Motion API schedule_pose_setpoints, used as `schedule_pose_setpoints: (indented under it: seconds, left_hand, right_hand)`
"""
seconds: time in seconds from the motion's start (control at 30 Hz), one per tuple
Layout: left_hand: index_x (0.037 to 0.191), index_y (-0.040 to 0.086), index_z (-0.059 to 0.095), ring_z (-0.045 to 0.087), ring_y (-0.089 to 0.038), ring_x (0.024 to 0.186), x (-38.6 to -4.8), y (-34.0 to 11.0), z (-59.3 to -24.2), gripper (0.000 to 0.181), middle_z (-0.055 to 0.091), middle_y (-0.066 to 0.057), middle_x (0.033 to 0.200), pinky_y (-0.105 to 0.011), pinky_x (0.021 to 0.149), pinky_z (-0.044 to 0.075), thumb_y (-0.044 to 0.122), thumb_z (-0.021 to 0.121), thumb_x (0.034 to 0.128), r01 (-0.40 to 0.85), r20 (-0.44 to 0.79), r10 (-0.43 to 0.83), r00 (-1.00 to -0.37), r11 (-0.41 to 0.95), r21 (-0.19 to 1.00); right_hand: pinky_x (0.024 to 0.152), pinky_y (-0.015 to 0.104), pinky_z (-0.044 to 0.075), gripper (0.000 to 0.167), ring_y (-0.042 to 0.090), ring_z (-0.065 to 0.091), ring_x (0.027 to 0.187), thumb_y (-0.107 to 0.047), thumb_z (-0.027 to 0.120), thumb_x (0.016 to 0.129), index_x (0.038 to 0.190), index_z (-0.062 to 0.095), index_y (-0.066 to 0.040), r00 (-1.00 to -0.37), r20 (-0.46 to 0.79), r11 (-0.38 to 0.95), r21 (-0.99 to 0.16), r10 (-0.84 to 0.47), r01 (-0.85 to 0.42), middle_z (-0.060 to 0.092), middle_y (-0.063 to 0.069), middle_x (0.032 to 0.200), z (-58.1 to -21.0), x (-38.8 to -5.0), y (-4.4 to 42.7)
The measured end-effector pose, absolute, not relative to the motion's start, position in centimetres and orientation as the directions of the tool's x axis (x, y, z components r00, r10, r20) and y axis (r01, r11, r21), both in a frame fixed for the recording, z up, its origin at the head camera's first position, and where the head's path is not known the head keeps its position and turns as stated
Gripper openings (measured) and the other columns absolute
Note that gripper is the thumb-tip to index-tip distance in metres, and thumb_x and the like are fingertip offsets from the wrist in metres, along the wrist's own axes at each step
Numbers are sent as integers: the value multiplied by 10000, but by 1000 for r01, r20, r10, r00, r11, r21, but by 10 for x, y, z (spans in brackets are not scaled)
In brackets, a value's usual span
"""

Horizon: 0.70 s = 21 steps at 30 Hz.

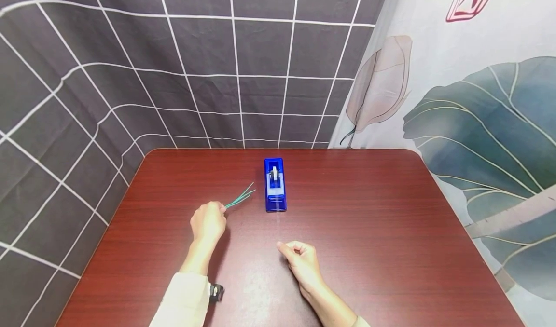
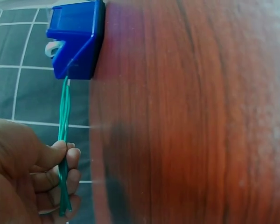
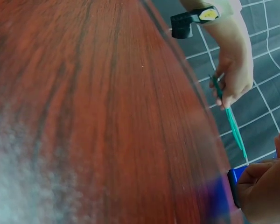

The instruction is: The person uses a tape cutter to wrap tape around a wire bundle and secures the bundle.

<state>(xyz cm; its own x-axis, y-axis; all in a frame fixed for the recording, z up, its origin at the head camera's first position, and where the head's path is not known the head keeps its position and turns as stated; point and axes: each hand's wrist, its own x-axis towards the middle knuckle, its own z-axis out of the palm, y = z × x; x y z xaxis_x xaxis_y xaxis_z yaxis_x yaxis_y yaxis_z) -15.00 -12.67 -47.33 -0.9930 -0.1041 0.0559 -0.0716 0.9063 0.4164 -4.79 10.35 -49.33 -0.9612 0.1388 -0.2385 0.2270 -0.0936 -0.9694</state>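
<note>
A blue tape dispenser (image 1: 275,202) with a small roll stands near the table's back edge. From its front a strip of clear tape (image 1: 278,223) stretches to my right hand (image 1: 304,264), which pinches the tape's end. Left of the dispenser, my left hand (image 1: 209,222) pinches a thin bundle of green strands (image 1: 238,200) pointing toward it. In the left wrist view the strands (image 2: 64,107) run between thumb and fingers of my left hand (image 2: 32,172). The right wrist view shows my right hand (image 3: 266,186) partly covering the dispenser.
The reddish-brown wooden table (image 1: 369,221) spans the space under both hands. Behind it hangs a dark curtain with white grid lines (image 1: 260,57), and a leaf-patterned white curtain (image 1: 434,42) hangs at the right. A black band (image 1: 215,292) is on the left wrist.
</note>
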Motion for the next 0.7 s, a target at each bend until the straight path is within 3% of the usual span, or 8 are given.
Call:
schedule_pose_setpoints:
  seconds: [0.33,0.7]
  left_hand:
    - [950,89,766,695,-444,857,-141,-131,-467,122,757,-140,936,-556,713,533,151,661,960,-81,-3,-90,-996,888,453]
    - [937,112,765,696,-339,755,-133,-134,-469,119,733,-5,798,-507,675,533,169,665,969,-37,-4,-40,-999,872,489]
  right_hand:
    - [477,174,295,257,29,368,500,-86,752,881,675,640,18,-961,-243,-99,-968,134,231,435,-79,561,-494,-48,104]
    - [477,165,297,231,15,365,504,-64,758,863,677,641,9,-951,-274,-108,-959,141,261,464,-96,584,-491,-49,103]
